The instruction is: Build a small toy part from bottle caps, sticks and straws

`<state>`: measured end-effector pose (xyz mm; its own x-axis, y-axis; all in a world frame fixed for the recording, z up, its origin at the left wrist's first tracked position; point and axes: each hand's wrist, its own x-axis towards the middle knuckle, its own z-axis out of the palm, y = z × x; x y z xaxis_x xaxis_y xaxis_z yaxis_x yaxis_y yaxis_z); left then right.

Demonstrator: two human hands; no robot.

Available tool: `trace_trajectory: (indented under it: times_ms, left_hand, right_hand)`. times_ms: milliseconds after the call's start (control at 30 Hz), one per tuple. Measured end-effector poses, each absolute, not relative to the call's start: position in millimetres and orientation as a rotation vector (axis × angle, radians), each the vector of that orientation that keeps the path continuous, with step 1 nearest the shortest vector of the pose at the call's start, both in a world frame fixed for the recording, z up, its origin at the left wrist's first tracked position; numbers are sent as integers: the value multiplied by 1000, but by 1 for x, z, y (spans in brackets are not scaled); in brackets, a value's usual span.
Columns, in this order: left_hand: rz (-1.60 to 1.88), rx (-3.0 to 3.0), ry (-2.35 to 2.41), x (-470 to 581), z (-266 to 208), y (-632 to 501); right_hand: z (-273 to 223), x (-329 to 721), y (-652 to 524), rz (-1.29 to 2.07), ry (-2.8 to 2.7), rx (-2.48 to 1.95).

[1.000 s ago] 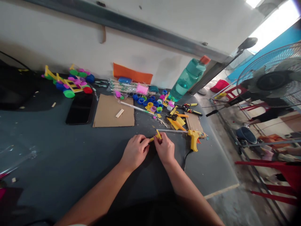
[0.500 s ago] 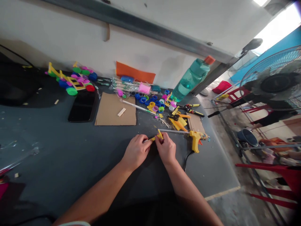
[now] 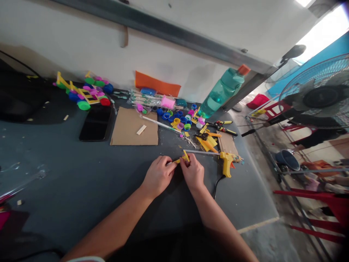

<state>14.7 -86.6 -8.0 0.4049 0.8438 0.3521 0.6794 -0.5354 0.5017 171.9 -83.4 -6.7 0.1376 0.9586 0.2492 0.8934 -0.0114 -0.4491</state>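
My left hand (image 3: 159, 174) and my right hand (image 3: 193, 172) meet over the grey table, fingers pinched on a small yellow strip piece (image 3: 185, 157). One yellow part stands up at an angle between the right fingertips; another runs flat toward the left fingers. The fingers cover much of it, so its full shape is hidden. Just right of my right hand lies a yellow hot glue gun (image 3: 227, 163) with a long clear glue stick (image 3: 203, 152) reaching left past the fingertips. Beyond the hands are yellow foam scraps (image 3: 208, 142) and orange-handled scissors (image 3: 214, 134).
A cardboard sheet (image 3: 133, 131) holds short wooden sticks (image 3: 141, 130). Behind are a phone (image 3: 96, 123), coloured bottle caps (image 3: 174, 116), finished-looking yellow wheeled models (image 3: 84, 92), pliers (image 3: 226, 129) and a teal bottle (image 3: 222, 91). A fan (image 3: 319, 94) and a person stand off the table's right side.
Both hands stay in nearly the same place, still pinching the yellow piece. The view has shifted very slightly.
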Motion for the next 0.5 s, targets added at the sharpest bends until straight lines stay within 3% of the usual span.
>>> trace_trajectory:
  times_ms: [500]
  left_hand:
    - [827, 2384, 1336, 15, -6, -87]
  right_hand:
    - [-7, 172, -83, 192, -1760, -1936]
